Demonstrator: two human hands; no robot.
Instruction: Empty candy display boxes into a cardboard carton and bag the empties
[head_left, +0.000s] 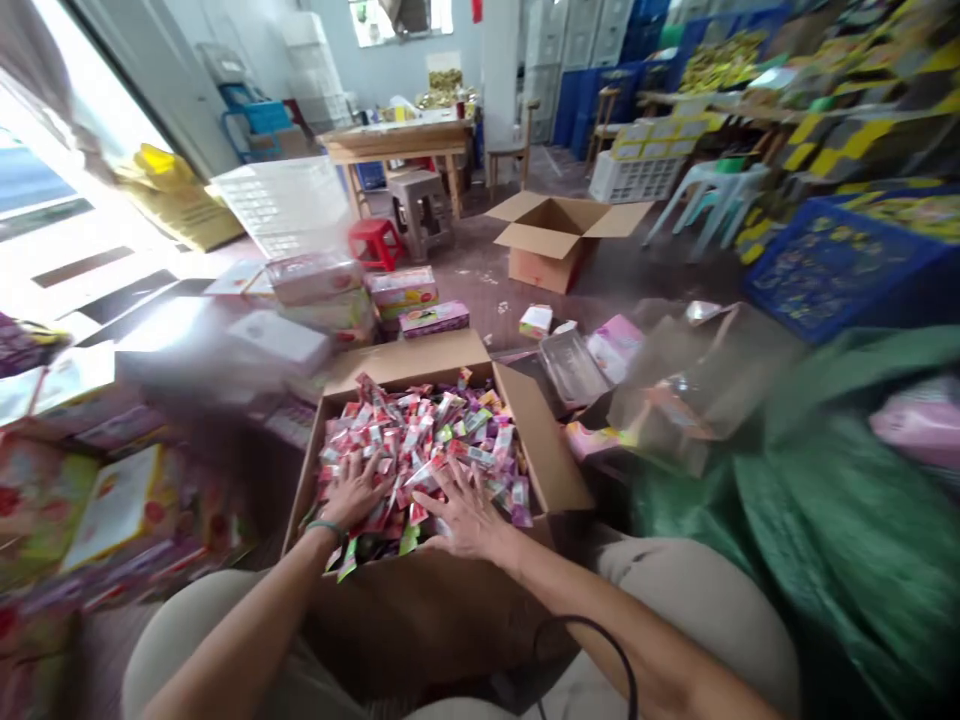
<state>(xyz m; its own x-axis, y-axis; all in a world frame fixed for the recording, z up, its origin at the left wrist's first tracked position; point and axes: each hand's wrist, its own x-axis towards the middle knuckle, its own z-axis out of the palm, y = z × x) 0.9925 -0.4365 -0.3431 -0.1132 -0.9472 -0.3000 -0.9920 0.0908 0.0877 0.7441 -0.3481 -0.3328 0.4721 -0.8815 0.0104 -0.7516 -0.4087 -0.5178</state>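
An open cardboard box (pixel 536 440) stands between my knees, filled with a heap of small pink, red, purple and white sachets (pixel 424 440). My left hand (pixel 352 490) lies flat on the near left of the heap, fingers spread, with a green band on the wrist. My right hand (pixel 465 510) presses on the sachets near the front right, its fingers also spread. Neither hand is closing around anything. The box's near wall is partly hidden behind my forearms.
Printed retail boxes (pixel 112 510) are piled at the left, and more stacks (pixel 319 290) stand beyond the carton. A green sack (pixel 840 520) lies at the right beside a blue crate (pixel 840 260). An open carton (pixel 551 240) sits on the floor ahead.
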